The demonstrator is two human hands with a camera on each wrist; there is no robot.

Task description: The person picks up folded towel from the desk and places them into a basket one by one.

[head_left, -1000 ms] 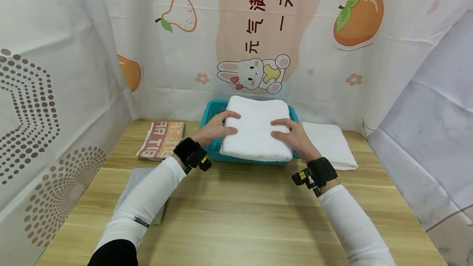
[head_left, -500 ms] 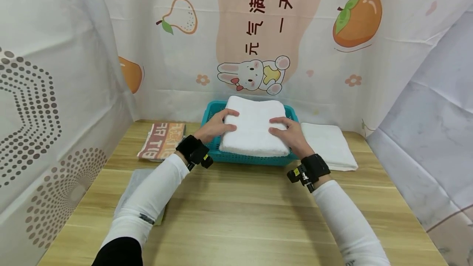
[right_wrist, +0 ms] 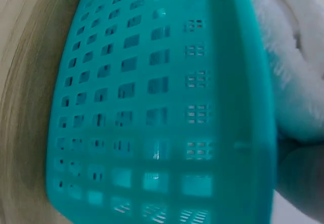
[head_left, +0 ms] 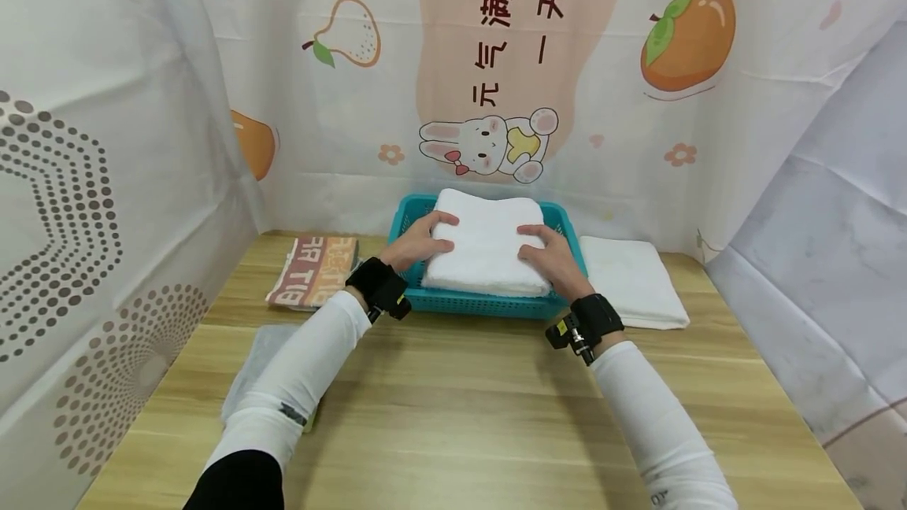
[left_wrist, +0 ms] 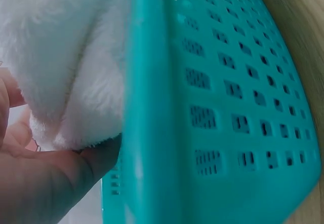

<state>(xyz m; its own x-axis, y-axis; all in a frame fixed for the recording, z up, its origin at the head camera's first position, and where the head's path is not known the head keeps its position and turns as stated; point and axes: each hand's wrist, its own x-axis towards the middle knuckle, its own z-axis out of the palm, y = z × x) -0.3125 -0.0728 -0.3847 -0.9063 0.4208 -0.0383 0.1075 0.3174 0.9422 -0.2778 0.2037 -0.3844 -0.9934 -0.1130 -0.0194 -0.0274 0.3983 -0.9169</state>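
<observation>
A folded white towel (head_left: 489, 250) lies within the rim of a teal plastic basket (head_left: 489, 306) at the back of the table. My left hand (head_left: 414, 244) grips the towel's left side, two digits showing on top. On the opposite side my right hand (head_left: 560, 260) holds it in the same way. The left wrist view shows the towel's fluffy folded edge (left_wrist: 86, 77) between the digits, close beside the basket's rim. In the right wrist view the basket wall hides most of the right hand, and only a fingertip shows below the towel (right_wrist: 298, 102).
To the right of the basket lies another folded white towel (head_left: 631, 282). A patterned orange and red folded cloth (head_left: 315, 270) is at the left. Nearer, a grey cloth (head_left: 258, 356) is partly covered by the left forearm. A printed curtain (head_left: 340, 124) hangs right behind the basket.
Both hands have lowered the towel a little into the basket, so more of the basket's front and right rim shows. The right hand has shifted slightly left.
</observation>
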